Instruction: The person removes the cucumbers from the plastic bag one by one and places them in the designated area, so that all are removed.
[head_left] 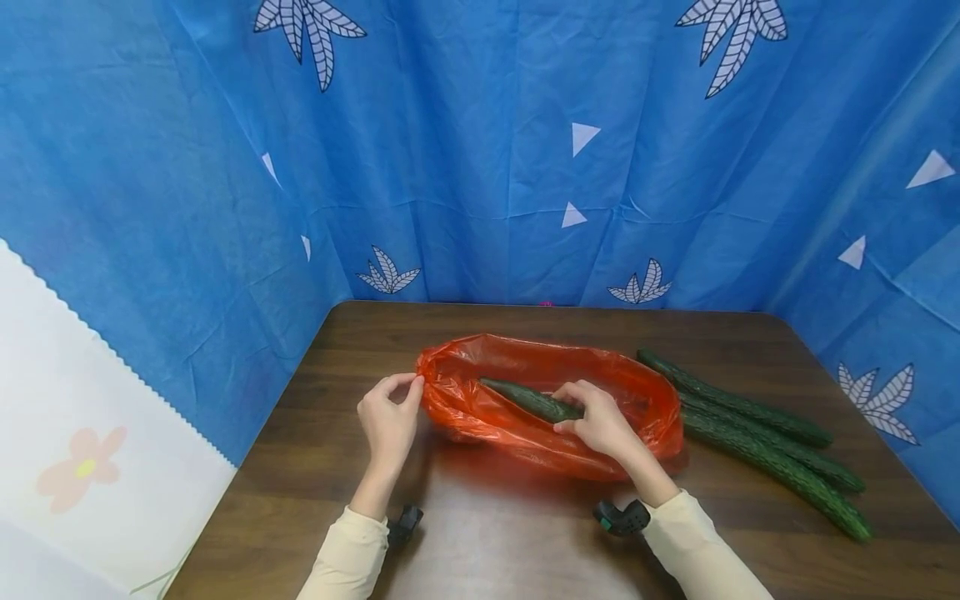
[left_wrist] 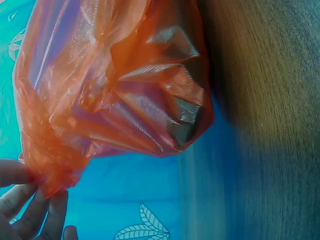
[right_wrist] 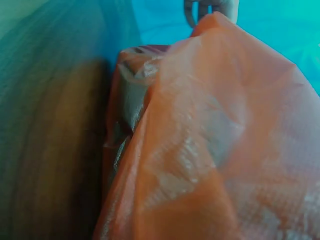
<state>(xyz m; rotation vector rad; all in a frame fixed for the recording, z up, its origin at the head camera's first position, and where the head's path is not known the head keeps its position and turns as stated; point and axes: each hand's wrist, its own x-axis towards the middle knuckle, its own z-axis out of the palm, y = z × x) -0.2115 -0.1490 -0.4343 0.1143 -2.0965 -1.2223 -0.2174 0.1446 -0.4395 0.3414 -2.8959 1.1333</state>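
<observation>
Red plastic, thin and crumpled, formed the bag (head_left: 510, 433) that lay mouth up on the table (head_left: 517, 542) in the head view. The left hand (head_left: 390, 417) pinched its left end between thumb and fingertip, wrist bent slightly inward. The right hand (head_left: 596, 412) reached across the near rim, back of the hand up, thumb and fingers curled about a cucumber (head_left: 528, 398) that lay slantwise within the bag's mouth. Three more cucumbers (head_left: 772, 443) lay side by side at the bag's right end. The step in hand seemed to be shifting the held cucumber at the mouth; whether in or out could not be told. The next move probably called for a firm left pinch and a wide mouth around the right hand.

In the left wrist view, the left fingertips met a gathered corner, and something dark showed through the plastic.

In the right wrist view, the bag's wall filled much of the frame; the right hand's grip could not be seen there.
</observation>
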